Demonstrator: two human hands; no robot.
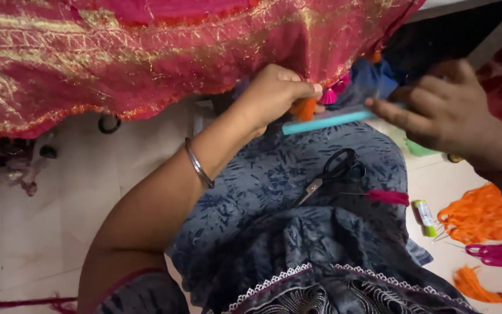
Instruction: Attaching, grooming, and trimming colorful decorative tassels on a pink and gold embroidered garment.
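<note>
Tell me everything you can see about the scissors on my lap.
The scissors have glossy black looped handles, likely plastic, and slim grey metal blades. The blades look shut. They lie flat and diagonal on the dark blue patterned cloth over the lap, handles toward the upper right, tips pointing lower left. Neither hand touches them. A pink tassel lies just right of the handles.

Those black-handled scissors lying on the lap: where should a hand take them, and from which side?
Take the scissors by the black finger loops, coming from the upper right, probably with the right hand. The loops lie toward that hand and the closed blades point down-left across the blue dress, away from it.
</note>
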